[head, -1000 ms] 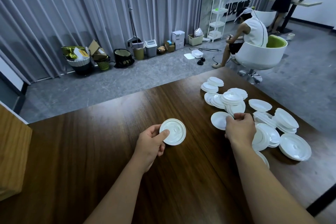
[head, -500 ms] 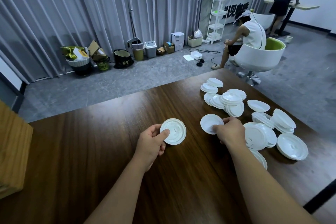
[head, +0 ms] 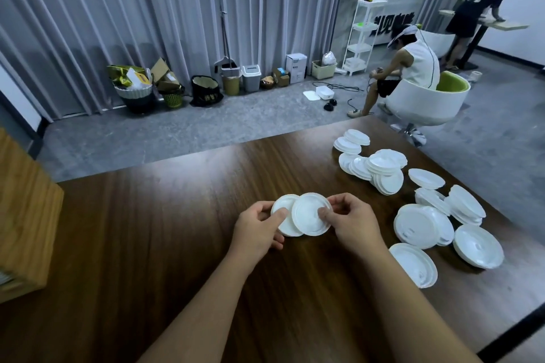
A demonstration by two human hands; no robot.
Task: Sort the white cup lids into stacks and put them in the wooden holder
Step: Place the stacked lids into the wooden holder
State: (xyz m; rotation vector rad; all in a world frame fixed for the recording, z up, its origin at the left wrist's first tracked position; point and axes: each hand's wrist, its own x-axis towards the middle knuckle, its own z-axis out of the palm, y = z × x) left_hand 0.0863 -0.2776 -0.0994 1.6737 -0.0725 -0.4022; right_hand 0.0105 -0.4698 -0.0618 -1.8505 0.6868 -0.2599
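Observation:
Over the middle of the dark wooden table [head: 153, 230], my left hand [head: 259, 230] pinches a small white lid [head: 282, 209] at its left edge. My right hand [head: 351, 219] pinches a second small white lid [head: 309, 215] and holds it overlapping the first one, on top of its right half. Many loose white lids [head: 383, 171] of two sizes lie in heaps on the right side of the table, the larger lids [head: 421, 227] nearest my right arm. The wooden holder [head: 26, 215] stands at the table's left edge, partly cut off.
A person sits in a white swivel chair [head: 427, 103] just beyond the table's far right corner. Another person stands at a high table [head: 501, 25] at the back. Bins, boxes and a white shelf [head: 361, 38] line the grey curtain.
My right hand has carried a small lid from the pile leftwards to the lid in my left hand. The two lids now overlap between both hands.

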